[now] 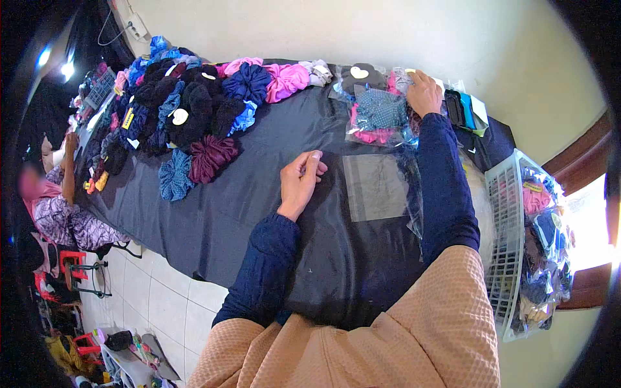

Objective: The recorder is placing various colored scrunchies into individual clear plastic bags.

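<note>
My left hand point(301, 184) hovers over the middle of the black-covered table point(259, 168), its fingers curled in and nothing showing in them. At the back right, my right hand point(425, 95) is closed at the edge of a grey striped scrunchie in clear wrap point(402, 80). Its fingertips are partly hidden. Other bagged scrunchies lie beside it, among them a dotted teal one point(380, 110) and a black one with a pale tag point(359, 76). Flat clear plastic bags point(376, 187) rest between my arms.
A large heap of loose scrunchies point(194, 107) covers the table's left and back. On the right stands a white plastic basket point(508, 246) of bagged scrunchies. Another person point(65, 207) sits at the far left. Red stools point(72, 264) stand on the tiled floor.
</note>
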`<action>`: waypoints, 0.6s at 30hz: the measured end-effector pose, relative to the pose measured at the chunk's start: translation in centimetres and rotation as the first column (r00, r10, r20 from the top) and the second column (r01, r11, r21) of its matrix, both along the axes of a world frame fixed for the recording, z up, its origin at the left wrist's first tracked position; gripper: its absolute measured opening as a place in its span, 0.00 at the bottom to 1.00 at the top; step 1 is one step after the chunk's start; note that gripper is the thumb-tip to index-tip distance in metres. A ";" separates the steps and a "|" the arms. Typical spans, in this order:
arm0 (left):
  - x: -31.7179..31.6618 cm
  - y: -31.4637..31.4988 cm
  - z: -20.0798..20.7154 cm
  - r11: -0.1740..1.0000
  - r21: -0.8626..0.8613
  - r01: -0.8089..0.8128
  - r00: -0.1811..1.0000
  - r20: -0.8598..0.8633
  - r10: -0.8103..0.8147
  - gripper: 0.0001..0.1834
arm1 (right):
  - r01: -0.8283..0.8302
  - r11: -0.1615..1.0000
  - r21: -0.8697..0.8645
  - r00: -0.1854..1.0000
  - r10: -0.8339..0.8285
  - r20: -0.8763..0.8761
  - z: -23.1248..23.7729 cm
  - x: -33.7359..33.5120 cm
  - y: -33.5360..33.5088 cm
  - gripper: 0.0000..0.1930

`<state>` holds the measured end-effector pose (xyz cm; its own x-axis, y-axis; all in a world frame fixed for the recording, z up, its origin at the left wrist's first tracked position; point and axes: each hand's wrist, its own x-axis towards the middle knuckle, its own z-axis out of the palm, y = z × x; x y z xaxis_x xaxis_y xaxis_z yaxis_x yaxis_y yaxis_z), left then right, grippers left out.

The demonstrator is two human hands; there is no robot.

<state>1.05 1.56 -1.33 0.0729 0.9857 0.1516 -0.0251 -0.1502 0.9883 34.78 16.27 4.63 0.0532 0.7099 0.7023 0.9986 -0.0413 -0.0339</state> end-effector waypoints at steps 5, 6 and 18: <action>-0.3 0.1 -0.2 1.000 0.004 0.004 1.000 -0.014 -0.004 0.16 | 0.063 0.969 -0.237 0.991 -0.089 -0.102 0.3 -0.3 0.3 0.20; -0.2 0.1 -0.2 1.000 0.008 0.008 1.000 -0.017 -0.008 0.16 | 0.075 0.958 -0.276 0.989 -0.107 -0.103 0.3 -0.2 0.3 0.21; -0.1 0.0 0.0 1.000 -0.009 0.013 1.000 -0.009 -0.013 0.15 | 0.042 0.942 -0.333 0.971 -0.117 -0.208 1.0 0.6 0.4 0.24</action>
<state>0.90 1.55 -1.36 0.0871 0.9860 0.1420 -0.0176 -0.1410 0.9898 35.43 16.64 5.60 0.2464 0.8837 0.3980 0.9600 -0.1661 -0.2256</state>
